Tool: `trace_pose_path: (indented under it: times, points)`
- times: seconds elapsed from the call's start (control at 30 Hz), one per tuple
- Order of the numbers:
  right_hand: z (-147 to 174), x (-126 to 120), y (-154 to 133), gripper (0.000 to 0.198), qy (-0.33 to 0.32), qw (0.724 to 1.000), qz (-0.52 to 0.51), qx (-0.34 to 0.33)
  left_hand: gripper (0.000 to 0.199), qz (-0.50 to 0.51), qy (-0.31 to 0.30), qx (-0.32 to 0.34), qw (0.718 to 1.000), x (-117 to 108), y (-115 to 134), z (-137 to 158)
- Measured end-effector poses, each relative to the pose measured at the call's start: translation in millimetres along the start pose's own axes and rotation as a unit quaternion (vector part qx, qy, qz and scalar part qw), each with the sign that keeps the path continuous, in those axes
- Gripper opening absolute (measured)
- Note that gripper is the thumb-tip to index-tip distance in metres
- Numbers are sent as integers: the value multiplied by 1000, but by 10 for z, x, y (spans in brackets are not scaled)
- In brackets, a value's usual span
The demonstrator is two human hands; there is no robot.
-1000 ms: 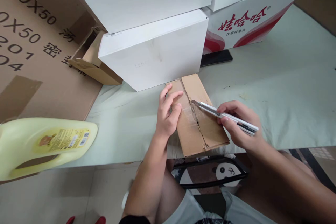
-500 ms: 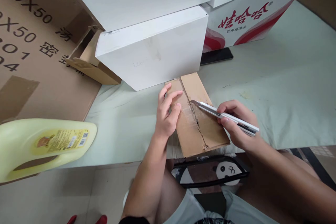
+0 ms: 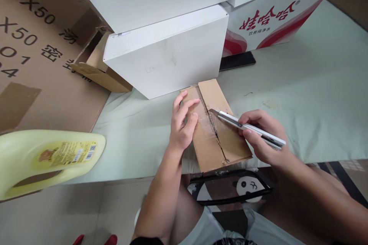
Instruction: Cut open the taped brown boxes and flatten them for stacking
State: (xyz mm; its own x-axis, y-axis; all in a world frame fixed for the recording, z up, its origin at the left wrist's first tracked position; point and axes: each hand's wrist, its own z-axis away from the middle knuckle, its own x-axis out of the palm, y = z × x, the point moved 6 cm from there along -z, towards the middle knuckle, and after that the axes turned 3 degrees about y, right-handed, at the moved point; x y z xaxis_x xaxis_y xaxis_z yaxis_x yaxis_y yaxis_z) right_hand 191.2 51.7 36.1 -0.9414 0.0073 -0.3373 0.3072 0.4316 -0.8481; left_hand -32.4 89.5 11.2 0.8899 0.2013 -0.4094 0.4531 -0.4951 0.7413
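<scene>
A small brown cardboard box (image 3: 235, 139) lies on the pale green cloth, with a split seam along its top. My left hand (image 3: 184, 122) rests on the box's left side, fingers and thumb spread over the cardboard. In my right hand (image 3: 261, 134) is a white utility knife (image 3: 247, 127), gripped between thumb and fingers. Its blade is out, and the tip is at the seam near the middle of the box. Whether the blade has gone into the seam I cannot tell.
White boxes (image 3: 172, 61) stand behind the cardboard box, beside a red-and-white carton (image 3: 267, 26). A black phone-like object (image 3: 237, 61) lies by them. At left are a yellow bottle (image 3: 23, 149), an open brown box (image 3: 100, 72) and a large printed carton (image 3: 51, 95).
My right hand has shifted very slightly to the right, with the knife tip still at the seam. My left hand and the box look unmoved.
</scene>
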Motion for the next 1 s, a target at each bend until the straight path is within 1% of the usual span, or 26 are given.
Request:
trace_pose_path:
  times: [0.17, 0.37, 0.47, 0.53, 0.7, 0.83, 0.93, 1.0]
  points:
    - [-14, -47, -135, 12, 6, 998, 50, -24, 36, -9, -4, -4, 1000, 2, 1, 3]
    - [-23, -86, -289, 9, 14, 996, 77, -49, 33, -16, -2, -11, 1000, 17, 53, 4]
    - [-43, -90, -370, 10, 17, 994, 89, -60, 32, -40, -11, -17, 999, 30, 94, 7]
    - [-51, -79, -434, 12, 7, 992, 106, -72, 32, -59, -21, -19, 998, 41, 131, 14]
    - [-9, -75, -584, 11, 12, 971, 193, -139, 37, -101, -43, -22, 994, 113, 246, 51]
    - [33, -58, -655, 14, 10, 952, 249, -179, 38, -110, -38, -38, 993, 180, 321, 73]
    - [38, -45, -702, 17, -4, 945, 267, -189, 41, -105, -35, -55, 992, 196, 346, 71]
    - [33, -27, -716, 16, -27, 945, 272, -182, 41, -103, -41, -63, 992, 200, 351, 66]
